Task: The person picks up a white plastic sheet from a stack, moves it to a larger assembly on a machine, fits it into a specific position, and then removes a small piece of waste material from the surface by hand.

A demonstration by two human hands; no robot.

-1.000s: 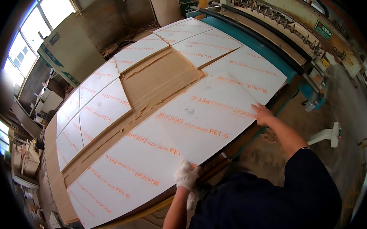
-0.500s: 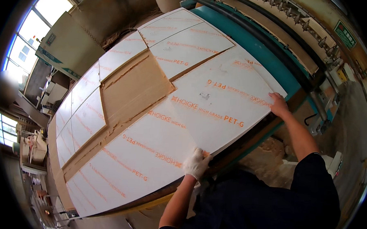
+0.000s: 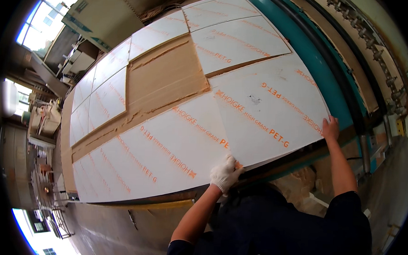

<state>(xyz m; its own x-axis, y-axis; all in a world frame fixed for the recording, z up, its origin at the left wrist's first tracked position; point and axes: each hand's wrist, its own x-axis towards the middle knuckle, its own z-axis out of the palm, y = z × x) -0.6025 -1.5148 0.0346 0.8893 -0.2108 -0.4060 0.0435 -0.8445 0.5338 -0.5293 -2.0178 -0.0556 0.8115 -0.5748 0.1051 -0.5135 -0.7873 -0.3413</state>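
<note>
A white plastic sheet [image 3: 264, 107] with orange printing lies at the near right of a large board, its left edge lapping over a neighbouring white sheet [image 3: 152, 157]. My left hand [image 3: 225, 175], in a white knitted glove, grips the sheet's near left corner, fingers closed and partly hidden at the edge. My bare right hand [image 3: 331, 127] holds the same sheet by its right corner, fingertips on top and thumb out of sight. Beyond it lie more cut white panels [image 3: 237, 40], separated by narrow gaps.
Brown board [image 3: 166, 62] shows through a rectangular opening between the panels. Along the right runs a teal machine bed [image 3: 303, 54] with a black roller bar [image 3: 328, 46]. A pale cabinet [image 3: 104, 16] stands at the far left, and concrete floor [image 3: 104, 228] shows in front.
The sheet in my hands has slid to the right, uncovering more of the printing on the neighbouring sheet. My view has turned, shifting the whole scene. Both hands keep their hold.
</note>
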